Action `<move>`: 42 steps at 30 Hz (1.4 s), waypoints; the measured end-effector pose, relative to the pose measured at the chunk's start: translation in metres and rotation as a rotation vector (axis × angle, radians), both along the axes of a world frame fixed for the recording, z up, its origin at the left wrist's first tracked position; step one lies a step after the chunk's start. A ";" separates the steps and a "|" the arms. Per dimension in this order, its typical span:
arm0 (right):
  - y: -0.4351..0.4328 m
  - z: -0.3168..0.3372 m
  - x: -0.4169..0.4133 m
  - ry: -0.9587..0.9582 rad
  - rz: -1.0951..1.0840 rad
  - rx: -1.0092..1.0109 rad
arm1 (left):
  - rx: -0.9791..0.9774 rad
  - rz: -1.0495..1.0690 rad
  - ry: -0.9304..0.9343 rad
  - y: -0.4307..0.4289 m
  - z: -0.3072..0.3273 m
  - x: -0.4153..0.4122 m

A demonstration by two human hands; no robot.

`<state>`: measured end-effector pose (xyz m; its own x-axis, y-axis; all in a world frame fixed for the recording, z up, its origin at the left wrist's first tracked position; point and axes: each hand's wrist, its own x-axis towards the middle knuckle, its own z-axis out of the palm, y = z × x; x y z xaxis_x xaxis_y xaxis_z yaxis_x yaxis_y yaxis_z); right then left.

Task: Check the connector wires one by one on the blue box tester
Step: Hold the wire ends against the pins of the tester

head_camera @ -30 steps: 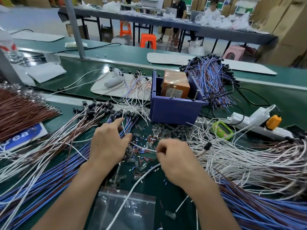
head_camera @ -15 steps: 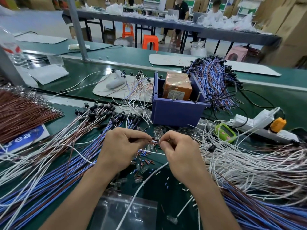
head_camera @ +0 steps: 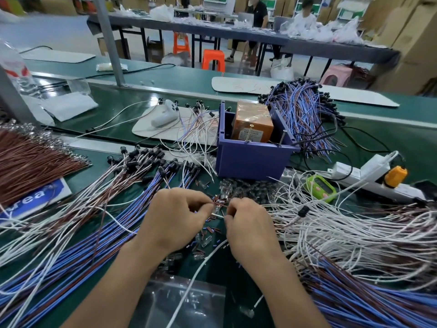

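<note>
Connector wire (head_camera: 217, 215), judged light and limp, was pinched by left hand (head_camera: 173, 216) and right hand (head_camera: 248, 224); best gripped near its ends.

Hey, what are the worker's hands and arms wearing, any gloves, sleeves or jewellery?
Nothing visible. The left hand and right hand are ungloved, with no rings showing; the left forearm and right forearm are bare to the frame's edge, without sleeves, watch or wrist strap.
</note>
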<state>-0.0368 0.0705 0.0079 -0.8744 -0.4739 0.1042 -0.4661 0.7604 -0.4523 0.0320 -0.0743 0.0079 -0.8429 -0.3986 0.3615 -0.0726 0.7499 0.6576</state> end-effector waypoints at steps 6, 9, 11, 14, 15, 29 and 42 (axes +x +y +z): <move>0.006 0.008 -0.001 -0.035 0.030 -0.290 | 0.314 0.165 -0.084 -0.009 -0.002 -0.009; 0.009 0.008 0.001 -0.130 0.097 -0.224 | 1.056 0.066 0.039 -0.005 0.007 -0.015; 0.011 0.007 -0.001 -0.159 0.133 -0.117 | 1.233 0.047 0.104 -0.013 0.011 -0.013; 0.019 0.011 -0.007 -0.209 0.192 0.008 | 1.426 0.046 0.198 -0.041 0.015 -0.005; 0.022 0.012 -0.010 -0.220 0.204 0.033 | 1.463 0.042 0.229 -0.049 0.016 -0.002; 0.043 0.025 -0.020 -0.309 0.306 0.187 | 1.418 0.088 0.284 -0.067 0.014 -0.001; 0.048 0.021 -0.025 -0.438 0.350 0.128 | 1.447 0.140 0.283 -0.065 0.009 -0.003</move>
